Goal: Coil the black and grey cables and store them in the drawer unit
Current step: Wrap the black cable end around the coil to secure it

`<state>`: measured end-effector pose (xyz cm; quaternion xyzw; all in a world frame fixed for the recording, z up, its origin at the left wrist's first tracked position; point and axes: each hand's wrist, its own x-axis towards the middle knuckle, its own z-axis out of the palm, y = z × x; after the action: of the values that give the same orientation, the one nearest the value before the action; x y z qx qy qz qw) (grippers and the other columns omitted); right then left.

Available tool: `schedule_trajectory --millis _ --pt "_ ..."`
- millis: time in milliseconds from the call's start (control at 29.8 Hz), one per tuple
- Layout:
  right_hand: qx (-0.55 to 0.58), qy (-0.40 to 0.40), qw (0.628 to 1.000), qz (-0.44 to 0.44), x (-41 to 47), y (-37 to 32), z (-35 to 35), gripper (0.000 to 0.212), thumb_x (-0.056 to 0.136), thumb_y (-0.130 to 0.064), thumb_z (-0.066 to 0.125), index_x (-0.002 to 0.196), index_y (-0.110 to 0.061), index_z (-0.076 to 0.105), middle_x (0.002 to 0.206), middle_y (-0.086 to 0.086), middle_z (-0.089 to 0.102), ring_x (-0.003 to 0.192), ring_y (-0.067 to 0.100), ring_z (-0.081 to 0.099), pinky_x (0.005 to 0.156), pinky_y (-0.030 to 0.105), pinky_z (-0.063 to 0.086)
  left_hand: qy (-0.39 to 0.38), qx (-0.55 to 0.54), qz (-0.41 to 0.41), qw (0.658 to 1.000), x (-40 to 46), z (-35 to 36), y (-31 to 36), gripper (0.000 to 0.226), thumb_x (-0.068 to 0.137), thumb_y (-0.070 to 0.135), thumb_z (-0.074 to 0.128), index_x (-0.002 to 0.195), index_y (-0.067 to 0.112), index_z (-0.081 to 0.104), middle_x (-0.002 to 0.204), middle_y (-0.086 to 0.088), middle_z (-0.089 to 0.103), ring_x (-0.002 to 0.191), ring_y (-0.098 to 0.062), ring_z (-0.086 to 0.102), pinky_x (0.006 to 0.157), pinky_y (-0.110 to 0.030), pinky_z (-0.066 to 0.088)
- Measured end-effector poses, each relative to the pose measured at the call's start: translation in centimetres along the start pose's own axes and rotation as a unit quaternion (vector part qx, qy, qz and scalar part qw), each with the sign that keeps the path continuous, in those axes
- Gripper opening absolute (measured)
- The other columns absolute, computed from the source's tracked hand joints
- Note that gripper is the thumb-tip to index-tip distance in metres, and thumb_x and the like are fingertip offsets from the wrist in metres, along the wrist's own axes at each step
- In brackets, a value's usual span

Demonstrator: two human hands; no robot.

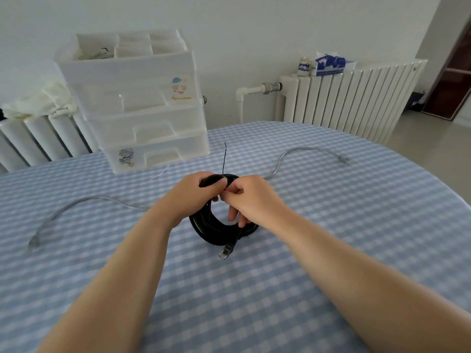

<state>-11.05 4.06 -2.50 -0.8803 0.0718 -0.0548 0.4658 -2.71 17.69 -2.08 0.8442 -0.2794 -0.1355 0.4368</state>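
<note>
Left hand [196,192] fingers curled round black cable [221,230] coil, right hand [244,197] pinching twist tie [224,159]

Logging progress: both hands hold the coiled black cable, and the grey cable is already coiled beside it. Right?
Not quite. The head view shows both hands, left and right, holding the coiled black cable, but the grey cable lies uncoiled, stretched across the table.

Translucent, smooth plastic drawer unit [142,103]; matt checked tablecloth [331,200], perhaps cloth; slightly glossy black cable [219,230].
</note>
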Motion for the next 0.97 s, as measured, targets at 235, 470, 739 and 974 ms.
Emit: schedule_trajectory --millis 235,470,739,974 --pt "-0.242 0.037 0.969 -0.026 -0.7 -1.2 -2.6 0.044 0.076 -0.064 0.064 0.073 -0.021 0.057 0.066 -0.007 0.063 0.058 0.012 0.058 0.057 0.029 0.044 -0.043 -0.021 0.014 0.999 -0.3 0.1 0.5 0.023 0.092 0.040 0.058 0.086 0.022 0.072 0.067 0.010 0.060 0.058 -0.003 0.052 0.064 -0.021 0.039" --pt "-0.100 -0.075 0.992 -0.013 0.0 0.1 -3.8 0.077 0.069 -0.056 0.077 0.129 -0.025 0.041 0.115 -0.012 0.056 0.104 0.008 0.056 0.090 0.031 0.048 -0.092 -0.004 0.048 0.995 -1.4 -0.4 2.0 0.018 0.091 0.031 0.061 0.107 0.024 0.067 0.065 0.013 0.063 0.052 0.001 0.055 0.061 -0.024 0.044" --pt "-0.114 -0.002 0.993 -0.033 -0.8 -0.1 -3.8 0.032 0.078 -0.038 0.071 0.099 -0.017 0.059 0.083 0.000 0.066 0.074 0.018 0.065 0.065 0.034 0.051 -0.068 0.121 0.059 0.989 -2.1 0.2 4.0 0.030 0.090 0.045 0.058 0.110 0.024 0.050 0.083 0.005 0.067 0.074 -0.010 0.066 0.072 -0.033 0.055" --pt "-0.222 0.098 0.967 -0.074 -1.8 -0.3 -3.4 0.016 0.086 -0.030 0.058 0.095 -0.021 0.049 0.073 -0.003 0.055 0.063 0.017 0.053 0.050 0.028 0.039 -0.028 0.254 0.105 0.961 -3.2 0.3 5.7 0.028 0.090 0.050 0.053 0.108 0.028 0.049 0.079 0.008 0.059 0.069 -0.007 0.056 0.059 -0.023 0.039"
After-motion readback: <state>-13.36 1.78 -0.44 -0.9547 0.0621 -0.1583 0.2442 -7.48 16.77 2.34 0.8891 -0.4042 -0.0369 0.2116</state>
